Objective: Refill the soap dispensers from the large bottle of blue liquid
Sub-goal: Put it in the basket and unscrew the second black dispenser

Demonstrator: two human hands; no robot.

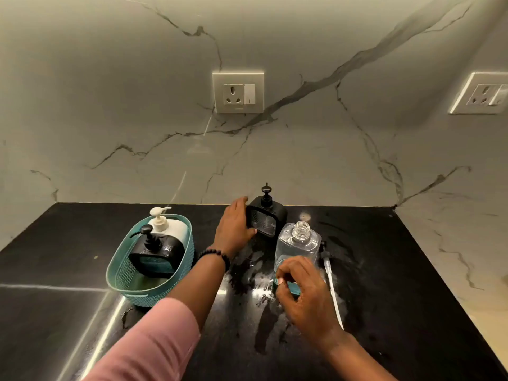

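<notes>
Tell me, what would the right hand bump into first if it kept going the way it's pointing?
Probably the clear bottle. The right hand already reaches toward its lower part, fingers at its teal label, though actual contact is hard to judge.

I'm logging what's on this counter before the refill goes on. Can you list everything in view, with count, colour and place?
Basket: one, teal, on the counter's left.
Black dispenser in basket: one, black pump, front of the basket.
White dispenser: one, cream pump, behind it in the basket.
Black dispenser on counter: one, pump on, near the wall.
Clear bottle: one, cap off, a little blue liquid at the bottom, centre right.
Pump tube: one, whitish, lying right of the clear bottle.
Counter: one, black, wet patches.
Wall sockets: two, white, on the marble wall.
Bracelet: one, dark beads, left wrist.
Left hand: grip on the black dispenser on counter.
Right hand: at the clear bottle's base.
</notes>
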